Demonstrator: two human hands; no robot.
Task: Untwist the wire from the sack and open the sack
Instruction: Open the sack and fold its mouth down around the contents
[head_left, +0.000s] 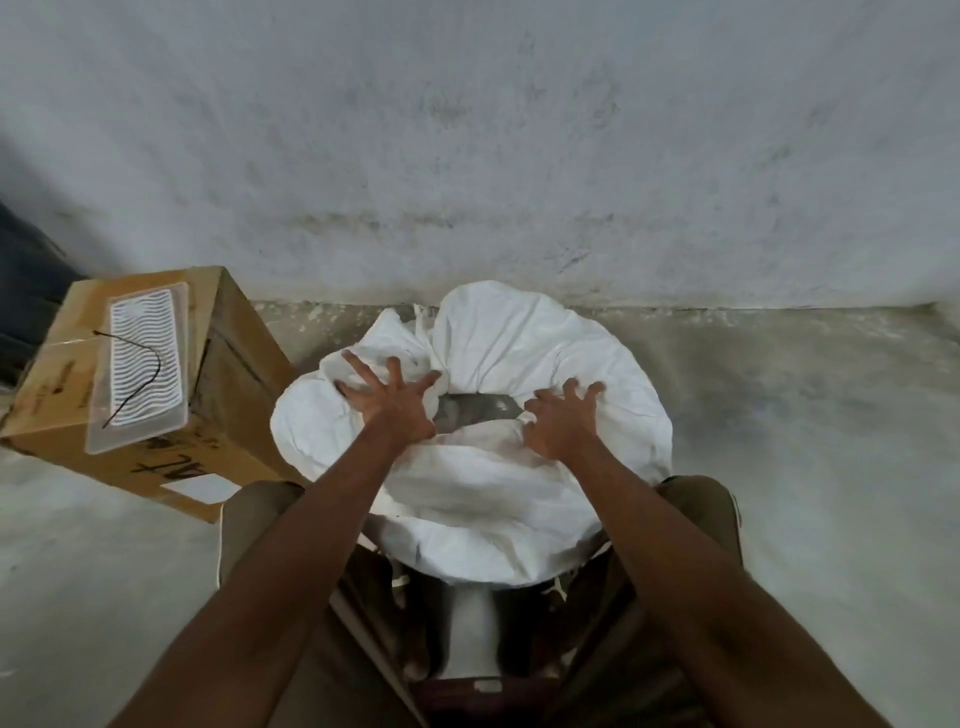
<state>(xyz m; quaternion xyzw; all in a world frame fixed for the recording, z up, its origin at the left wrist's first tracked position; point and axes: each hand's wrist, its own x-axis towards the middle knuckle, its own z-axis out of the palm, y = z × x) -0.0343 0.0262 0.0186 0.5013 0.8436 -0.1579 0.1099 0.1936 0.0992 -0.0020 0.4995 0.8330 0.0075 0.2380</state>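
Grey wall (467, 130) far; concrete floor (805, 415) below. White sack (498, 483) upright at centre against the wall, mouth part-open, dark contents visible. Cardboard box (130, 374) to the left, bearing a clear tray (140, 364) with the black wire (140, 374) lying loose, well apart from the sack. Left hand (387, 405) splayed wide, pressing the left rim; right hand (558, 423) clawed, fingers (571, 387) gripping a fold. Risk, as judged: uneven pull tipping the sack, spilling contents.

Both hands (387, 402) (563, 423) spread sack (498, 332) mouth; wire (137, 376) on box (62, 384).
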